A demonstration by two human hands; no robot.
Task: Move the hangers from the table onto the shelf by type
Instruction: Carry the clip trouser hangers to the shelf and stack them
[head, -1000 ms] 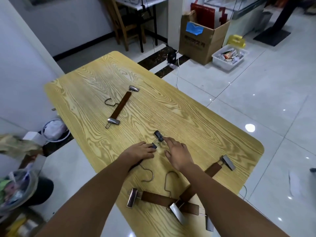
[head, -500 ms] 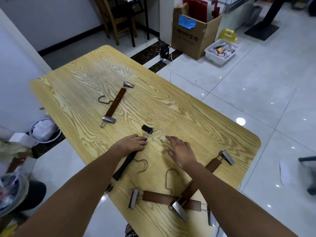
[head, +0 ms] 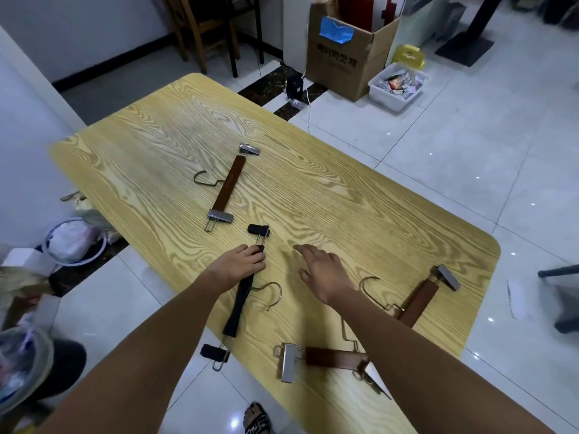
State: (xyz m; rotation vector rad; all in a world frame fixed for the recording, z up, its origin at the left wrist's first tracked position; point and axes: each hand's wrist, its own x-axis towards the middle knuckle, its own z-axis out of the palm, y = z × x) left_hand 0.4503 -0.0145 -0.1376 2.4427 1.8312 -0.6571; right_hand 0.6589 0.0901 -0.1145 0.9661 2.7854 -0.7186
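My left hand (head: pixel 239 264) grips the bar of a black clip hanger (head: pixel 239 303) that lies along the near left edge of the wooden table (head: pixel 329 189), its lower clip past the edge. My right hand (head: pixel 324 272) hovers open just to the right, holding nothing. A brown clip hanger (head: pixel 230 186) lies farther out in the middle of the table. Two more brown clip hangers lie near me: one (head: pixel 419 300) angled at the right, one (head: pixel 326 358) across the near edge, both partly under my right forearm.
A cardboard box (head: pixel 341 57) and a white bin of scraps (head: pixel 398 86) stand on the tiled floor beyond the table. A wooden chair (head: pixel 203 29) is at the back. Bags and a basket (head: pixel 73 239) sit left of the table. No shelf is in view.
My left hand has drawn the black hanger toward the table's left edge and turned it lengthwise. My right hand let go of it and opened.
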